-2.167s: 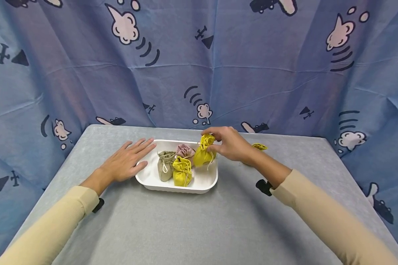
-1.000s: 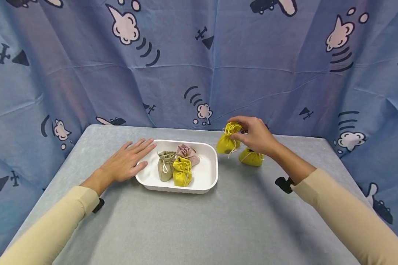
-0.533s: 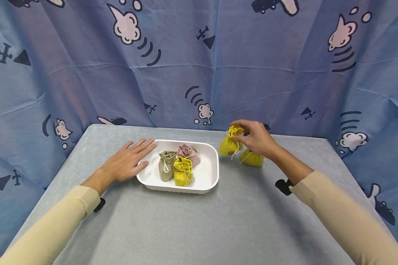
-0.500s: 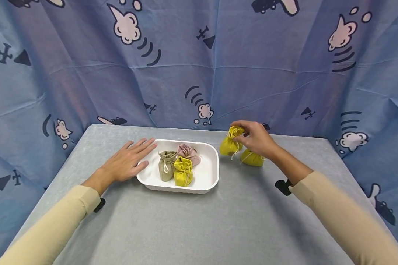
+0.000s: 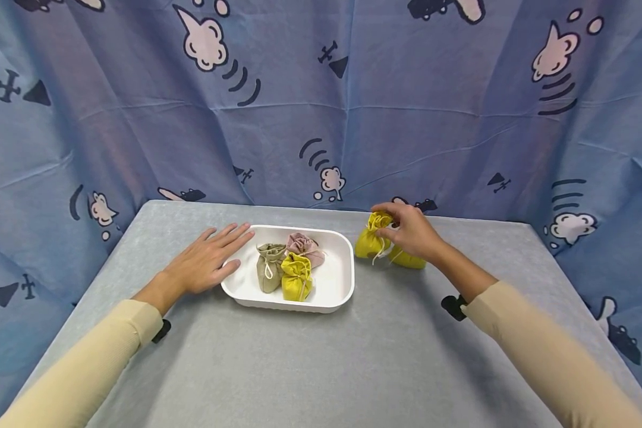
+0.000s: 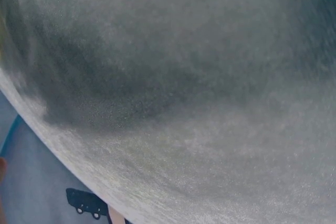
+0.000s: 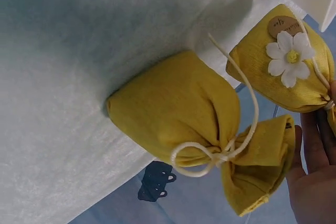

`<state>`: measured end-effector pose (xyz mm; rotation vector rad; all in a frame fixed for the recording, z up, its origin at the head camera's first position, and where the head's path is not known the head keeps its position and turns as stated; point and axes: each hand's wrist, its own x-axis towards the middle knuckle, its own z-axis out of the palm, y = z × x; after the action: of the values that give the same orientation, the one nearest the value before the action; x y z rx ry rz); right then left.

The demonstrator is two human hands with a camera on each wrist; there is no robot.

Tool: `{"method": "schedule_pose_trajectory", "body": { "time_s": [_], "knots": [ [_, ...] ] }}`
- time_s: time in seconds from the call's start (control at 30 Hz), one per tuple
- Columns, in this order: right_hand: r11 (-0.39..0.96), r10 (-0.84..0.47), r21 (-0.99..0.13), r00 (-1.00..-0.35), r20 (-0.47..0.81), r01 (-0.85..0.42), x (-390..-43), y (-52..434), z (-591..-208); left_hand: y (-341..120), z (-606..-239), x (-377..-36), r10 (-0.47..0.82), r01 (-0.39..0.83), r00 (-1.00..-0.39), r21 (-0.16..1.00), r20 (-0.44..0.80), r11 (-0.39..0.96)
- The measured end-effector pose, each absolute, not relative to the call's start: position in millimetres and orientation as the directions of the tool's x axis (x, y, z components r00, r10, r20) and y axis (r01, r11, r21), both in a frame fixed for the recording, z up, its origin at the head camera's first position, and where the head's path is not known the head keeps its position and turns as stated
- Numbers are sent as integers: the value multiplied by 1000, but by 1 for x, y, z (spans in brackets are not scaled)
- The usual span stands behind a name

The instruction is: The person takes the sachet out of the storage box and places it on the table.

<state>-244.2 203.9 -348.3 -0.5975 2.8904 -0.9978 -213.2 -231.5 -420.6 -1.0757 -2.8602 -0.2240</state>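
Observation:
My right hand (image 5: pixel 411 230) pinches the gathered neck of a yellow drawstring pouch (image 5: pixel 368 242), to the right of the white tray (image 5: pixel 333 290). In the right wrist view this held pouch (image 7: pixel 257 66) shows a white flower and a brown tag. A second yellow pouch (image 5: pixel 408 259) stands on the table right beside it, partly behind my hand. My left hand (image 5: pixel 204 261) lies with straight fingers at the tray's left rim. Inside the tray are a grey-green pouch (image 5: pixel 269 274), a pink pouch (image 5: pixel 311 252) and another yellow pouch (image 5: pixel 296 284).
The grey table (image 5: pixel 278 368) ends at the back against a blue patterned curtain (image 5: pixel 278 119). Only table surface and a bit of curtain show in the left wrist view. A corner of the white tray appears at the top right of the right wrist view.
My right hand has carried the yellow pouch from the tray's right side over to the table, next to the other yellow pouch, and lowered it slightly since. The left hand has stayed put.

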Motion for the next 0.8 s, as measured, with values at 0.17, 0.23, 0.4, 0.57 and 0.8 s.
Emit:
{"method": "schedule_pose_trajectory", "body": {
  "time_s": [0.17,0.23,0.4,0.57,0.8],
  "knots": [
    [718,-364,-606,-927,91,-341,-245,203,-353,-231,-420,-213,648,659,-752,114,122,743],
    [719,-364,-609,-928,82,-335,-245,203,-355,-231,-421,-213,648,660,-751,111,124,743],
    [714,-377,-619,-925,56,-328,-246,200,-358,-231,-421,-214,650,662,-749,108,129,741],
    [707,-378,-621,-923,72,-338,-247,200,-355,-232,-421,-214,648,660,-751,110,129,743],
    [710,-393,-607,-916,80,-357,-247,200,-346,-232,-421,-213,645,657,-754,121,125,744]
  ]
}}
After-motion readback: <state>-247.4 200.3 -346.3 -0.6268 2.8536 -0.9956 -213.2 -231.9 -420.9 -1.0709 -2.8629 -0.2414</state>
